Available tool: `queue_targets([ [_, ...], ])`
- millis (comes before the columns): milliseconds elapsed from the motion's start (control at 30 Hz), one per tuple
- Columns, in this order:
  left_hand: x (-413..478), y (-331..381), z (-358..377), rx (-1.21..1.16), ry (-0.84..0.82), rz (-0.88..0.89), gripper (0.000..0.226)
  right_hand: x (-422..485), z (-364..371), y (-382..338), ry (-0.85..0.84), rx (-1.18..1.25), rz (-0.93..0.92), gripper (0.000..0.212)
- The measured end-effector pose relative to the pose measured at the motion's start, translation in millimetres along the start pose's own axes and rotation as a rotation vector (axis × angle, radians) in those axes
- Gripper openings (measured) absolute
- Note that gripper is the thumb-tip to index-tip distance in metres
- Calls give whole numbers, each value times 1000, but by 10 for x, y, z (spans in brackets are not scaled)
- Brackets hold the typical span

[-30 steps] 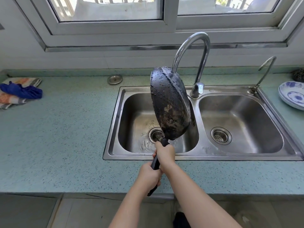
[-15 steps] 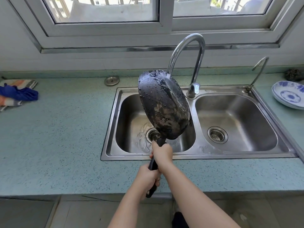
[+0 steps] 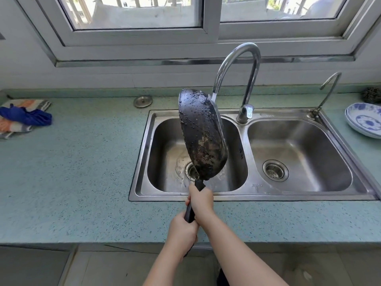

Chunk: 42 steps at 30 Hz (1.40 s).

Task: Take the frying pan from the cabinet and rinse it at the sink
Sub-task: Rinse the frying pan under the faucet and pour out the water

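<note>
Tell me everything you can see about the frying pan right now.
The pan is black and round, tilted nearly on edge over the left basin, its blotchy, scorched-looking underside facing the camera and beaded with water. The faucet spout ends just behind its upper rim. A black handle runs down from it, gripped by the right hand higher up and the left hand lower.

Taking the sink as landmark: its left basin is blocked by the upright frying pan, with the tall faucet arching just behind, while its right basin lies open. Left of the sink the counter is bare as far as the cloths. Right of the sink, stacked plates crowd the edge.
</note>
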<state>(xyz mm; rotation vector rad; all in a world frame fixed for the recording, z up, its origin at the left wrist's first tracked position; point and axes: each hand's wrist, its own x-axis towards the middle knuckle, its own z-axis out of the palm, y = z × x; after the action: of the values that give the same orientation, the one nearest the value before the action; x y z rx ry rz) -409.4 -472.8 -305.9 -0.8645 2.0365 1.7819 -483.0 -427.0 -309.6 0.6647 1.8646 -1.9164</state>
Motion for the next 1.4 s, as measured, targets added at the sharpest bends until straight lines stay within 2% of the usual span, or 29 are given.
queue_targets([
  [333,-61,-56,-222,157,174,32,26,-75,239,60,-141,231,148,27],
  [500,-120,15,-218,17,146,23,24,-75,198,12,-251,409,226,29],
  [633,-172,108,-202,-193,40,-19,16,-54,154,-27,-324,509,310,34],
  [767,-186,141,-158,-194,56,-29,18,-36,108,-28,-370,543,355,34],
  [1000,-155,26,23,90,175,64,10,18,-28,52,-330,420,361,34],
  [1133,-169,0,110,204,226,75,35,28,-72,100,-278,238,278,35],
  [1333,-201,-6,227,264,281,118,42,41,-142,116,-194,-131,123,35],
  [1400,-197,-27,256,260,288,107,46,58,-154,156,-168,-231,83,28],
])
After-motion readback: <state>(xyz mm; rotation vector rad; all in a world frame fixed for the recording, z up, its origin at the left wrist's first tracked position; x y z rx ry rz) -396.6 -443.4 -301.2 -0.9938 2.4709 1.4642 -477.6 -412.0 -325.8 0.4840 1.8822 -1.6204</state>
